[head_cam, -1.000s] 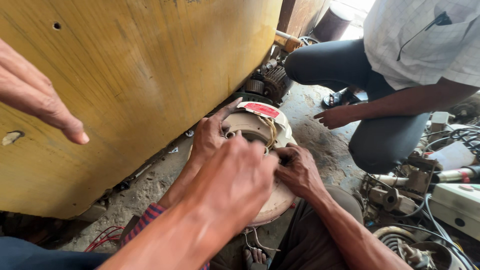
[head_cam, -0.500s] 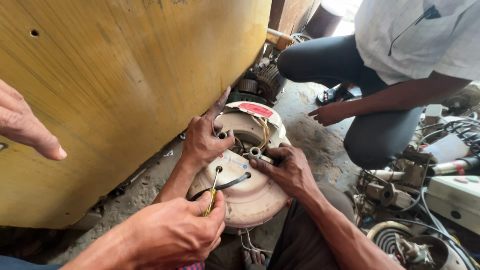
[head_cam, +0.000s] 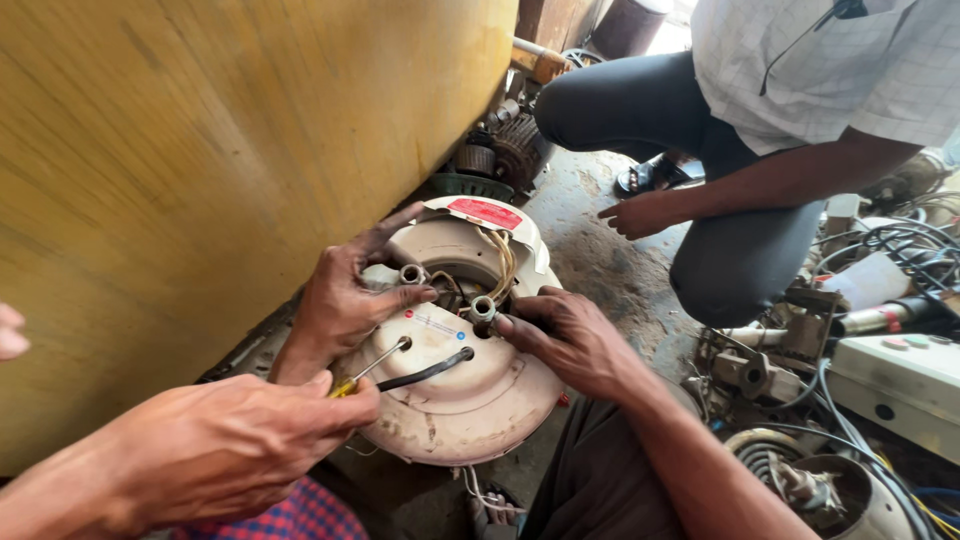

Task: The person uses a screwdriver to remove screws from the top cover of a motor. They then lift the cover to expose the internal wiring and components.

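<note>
My right hand (head_cam: pixel 235 450) is at the lower left, closed around a yellow-handled screwdriver (head_cam: pixel 372 366). Its metal shaft points at a small hole in the round white appliance housing (head_cam: pixel 470 400) lying on the floor. A black cable (head_cam: pixel 425 371) lies across the housing just beside the shaft. Only a fingertip of my left hand (head_cam: pixel 8 332) shows at the left edge, against the big yellow tank (head_cam: pixel 200 150). A co-worker's two hands (head_cam: pixel 345 290) (head_cam: pixel 565 340) grip the housing's two short metal pipe stubs (head_cam: pixel 482 307).
A second person in a white shirt and grey trousers (head_cam: pixel 760 230) crouches at the right, one hand on the concrete floor. Motor parts, wires and a grey box (head_cam: pixel 900 380) crowd the right side. More parts (head_cam: pixel 495 155) sit behind the housing.
My right hand has drawn back from over the housing toward me, now with the screwdriver in it. My left hand has slipped almost out of view to the left. The co-worker's hands stay on the pipe stubs.
</note>
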